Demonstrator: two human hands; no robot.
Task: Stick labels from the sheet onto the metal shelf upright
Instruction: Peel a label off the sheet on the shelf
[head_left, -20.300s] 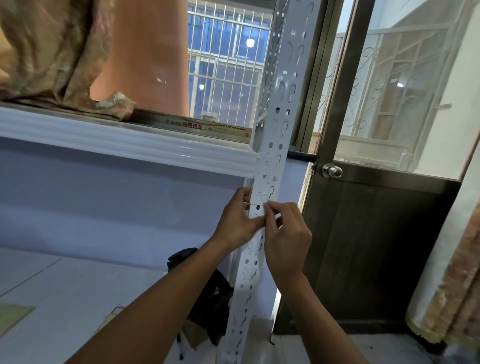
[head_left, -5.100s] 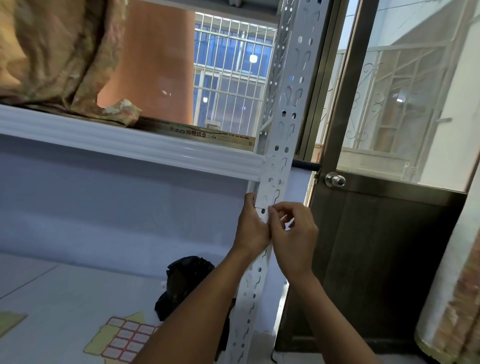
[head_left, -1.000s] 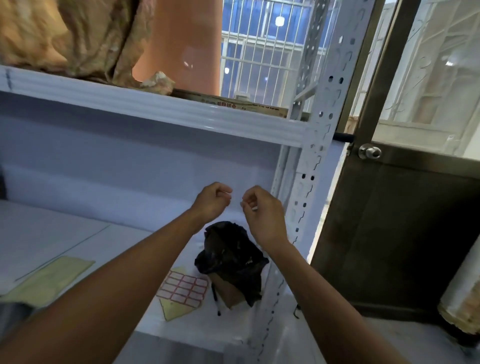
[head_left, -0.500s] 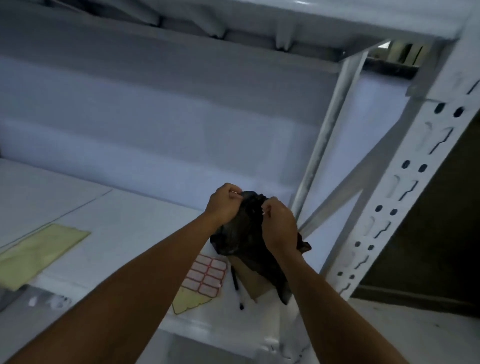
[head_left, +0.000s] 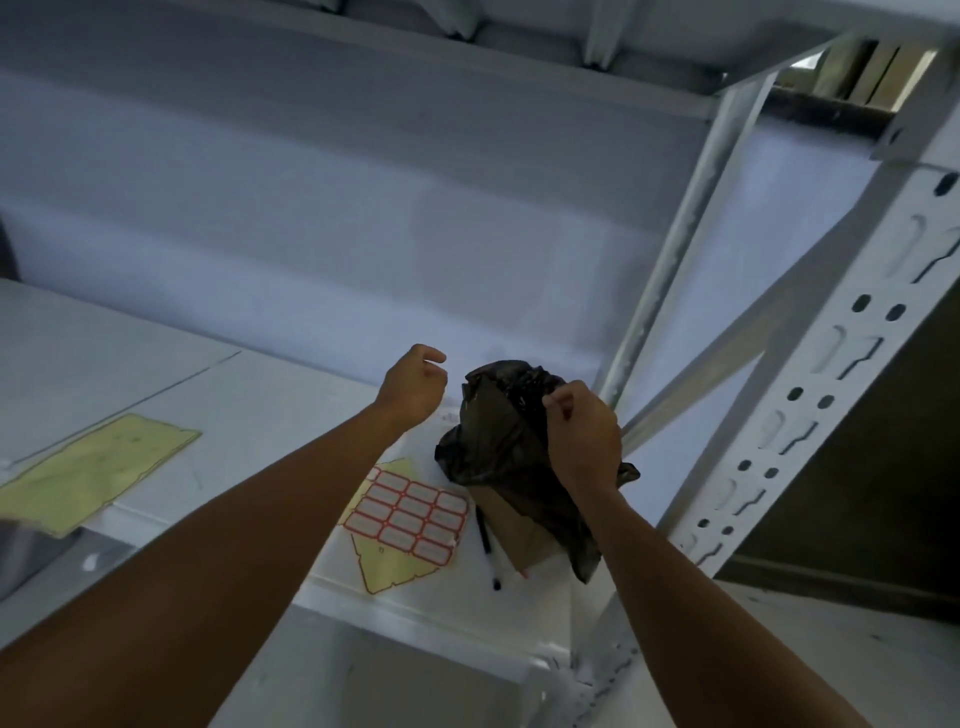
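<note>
Your right hand (head_left: 582, 436) has its fingers curled, thumb and forefinger drawn together at the top edge of a crumpled black plastic bag (head_left: 498, 431); whether they pinch the bag's film or some small scrap cannot be made out. Your left hand (head_left: 415, 387) hovers just left of the bag, fingers loosely curled, holding nothing. The bag sits on a flat piece of brown cardboard (head_left: 514, 525), with a slim black pen (head_left: 485, 545) lying beside it on the white metal shelf board (head_left: 218, 395). The sheet of red-bordered white labels on yellow backing (head_left: 410, 519) lies flat on that board, below your left hand and towards you, its left edge hidden by your left forearm, its long axis running from the bag towards the shelf's front edge. Your left hand is likely the nearer one for peeling. The white perforated metal shelf upright (head_left: 810, 410) rises at the far right, beyond your right hand. A bare yellow backing sheet (head_left: 93, 467) lies well to the left.
</note>
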